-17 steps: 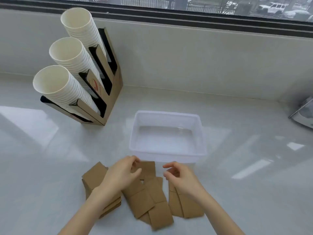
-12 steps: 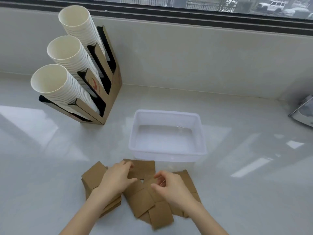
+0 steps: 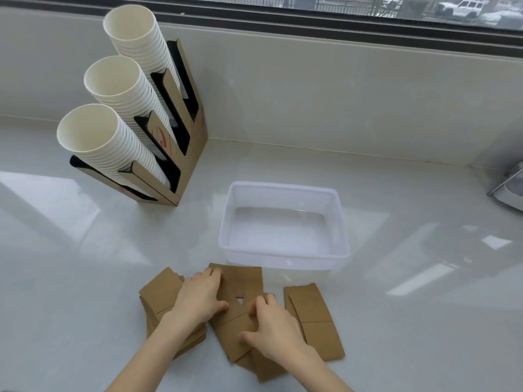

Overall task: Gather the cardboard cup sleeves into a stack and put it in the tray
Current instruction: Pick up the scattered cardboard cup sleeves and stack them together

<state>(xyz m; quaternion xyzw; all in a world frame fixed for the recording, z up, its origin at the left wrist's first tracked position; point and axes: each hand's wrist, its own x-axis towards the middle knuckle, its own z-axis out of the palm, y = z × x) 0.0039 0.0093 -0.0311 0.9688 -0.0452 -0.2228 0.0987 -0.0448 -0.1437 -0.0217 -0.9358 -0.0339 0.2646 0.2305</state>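
Several brown cardboard cup sleeves lie flat on the white counter in front of the tray. A small pile [image 3: 160, 292] sits at the left, loose overlapping ones [image 3: 240, 281] in the middle, and a pair [image 3: 311, 315] at the right. My left hand [image 3: 199, 298] rests palm down on the middle sleeves beside the left pile. My right hand [image 3: 273, 326] presses, fingers bent, on the middle sleeves. Neither hand has lifted a sleeve. The translucent white plastic tray [image 3: 284, 188] stands just behind them with nothing in it.
A cardboard cup dispenser [image 3: 181, 131] with three slanted stacks of white paper cups [image 3: 113, 89] stands at the back left. A grey appliance edge [image 3: 509, 188] shows at the far right. A wall and window ledge close off the counter behind.
Both hands have come down from above onto the sleeves. My right hand has shifted left off the right pair onto the middle sleeves, uncovering that pair.
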